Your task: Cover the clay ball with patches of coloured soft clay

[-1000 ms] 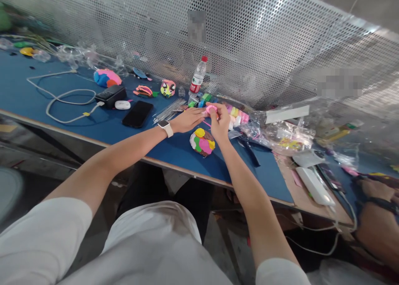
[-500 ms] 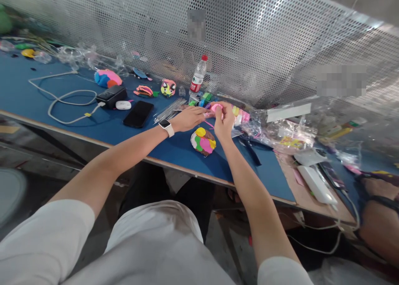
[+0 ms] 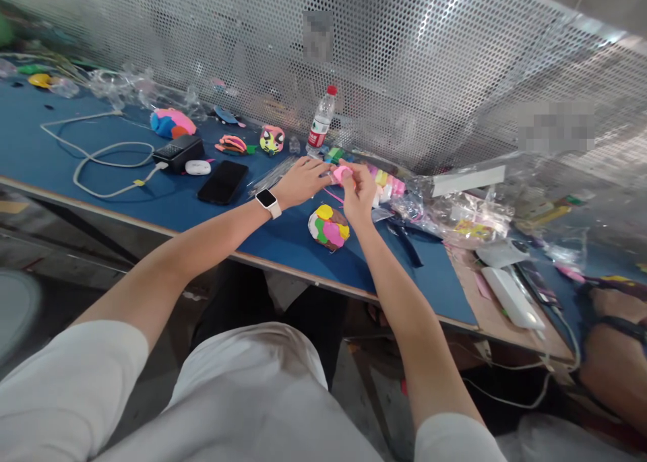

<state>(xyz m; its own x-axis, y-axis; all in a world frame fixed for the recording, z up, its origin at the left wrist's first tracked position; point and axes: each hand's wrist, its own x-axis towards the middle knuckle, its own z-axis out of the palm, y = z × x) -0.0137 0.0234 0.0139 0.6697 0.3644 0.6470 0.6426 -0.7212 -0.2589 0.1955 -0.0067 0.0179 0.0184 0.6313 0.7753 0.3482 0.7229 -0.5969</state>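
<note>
Fingers on your right hand [image 3: 358,191] are pinching a pink blob [image 3: 342,173] mid-frame; can't tell on your left hand [image 3: 302,182] tbh.

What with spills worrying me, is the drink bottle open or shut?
Shut: the red cap sits on top of the bottle. How tightly it is screwed on, I cannot tell.

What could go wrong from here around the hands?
The multicoloured lump sits between the forearms, near the right wrist, so a lowered arm might knock or dent it. The red-capped bottle stands just beyond the hands; a forward reach could tip it.
</note>
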